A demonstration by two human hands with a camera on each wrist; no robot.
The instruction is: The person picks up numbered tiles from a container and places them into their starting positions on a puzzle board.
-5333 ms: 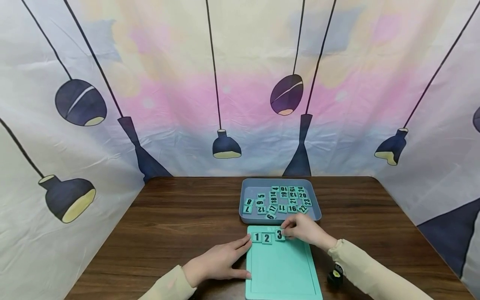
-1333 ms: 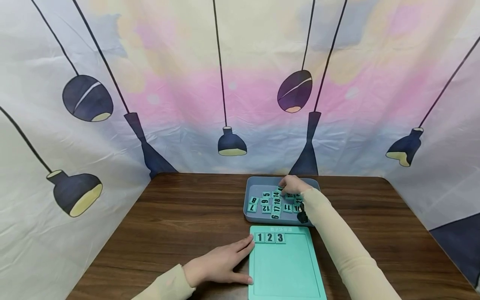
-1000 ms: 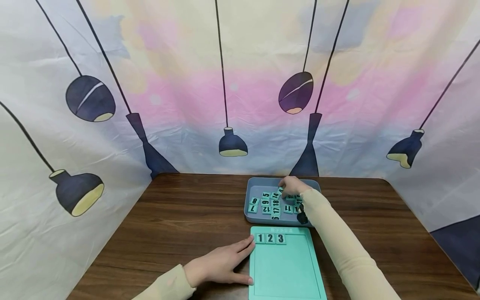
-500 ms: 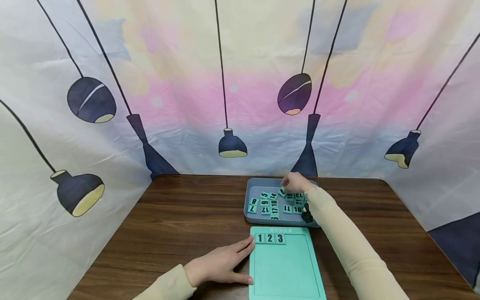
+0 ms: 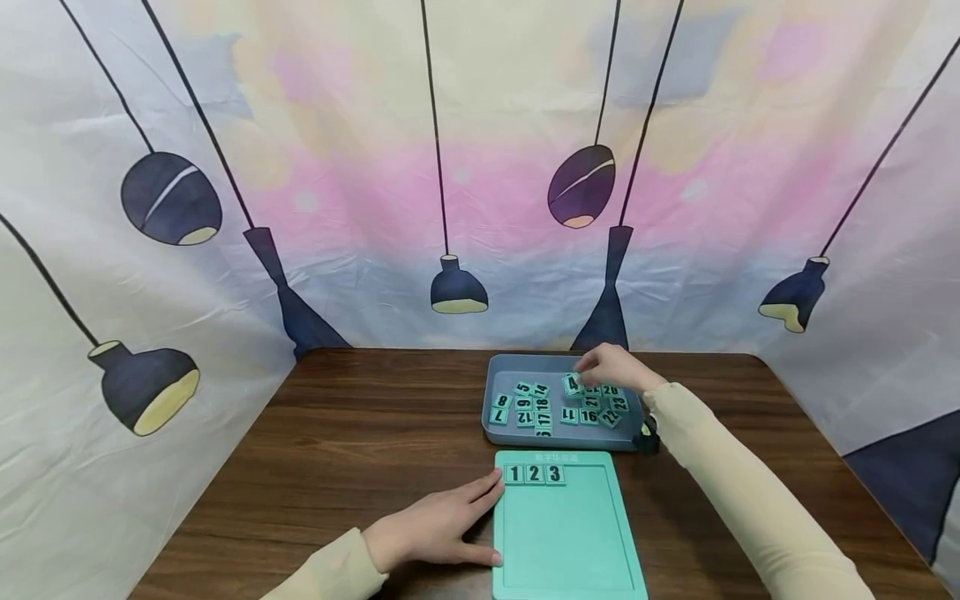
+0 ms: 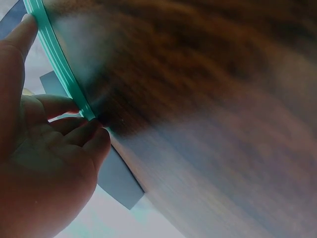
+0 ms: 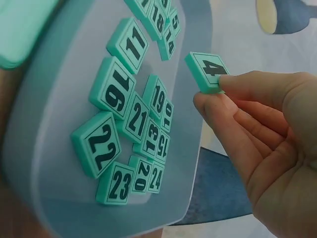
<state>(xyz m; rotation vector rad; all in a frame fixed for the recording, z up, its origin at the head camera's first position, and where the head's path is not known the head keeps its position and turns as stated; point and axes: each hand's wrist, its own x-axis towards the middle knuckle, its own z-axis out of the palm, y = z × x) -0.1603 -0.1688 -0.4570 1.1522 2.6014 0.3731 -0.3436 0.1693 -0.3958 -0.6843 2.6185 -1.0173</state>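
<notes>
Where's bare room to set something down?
Free: green board below tiles 1, 2 and 3; wooden table left of the blue-grey tray, beyond the left hand. Crowded: tray's right side, packed with loose tiles.

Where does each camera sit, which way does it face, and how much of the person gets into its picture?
Head: worn on the head, facing forward and down at the green board and gray tray; left hand, right hand and sleeves show.
Left wrist: worn there, looking past the palm at the board's edge and wooden table; left palm and fingers show.
Right wrist: worn there, looking across the tray's number tiles; the right hand shows, pinching tile 4.
Shared: head and right wrist both show the tray and tile 4.
</notes>
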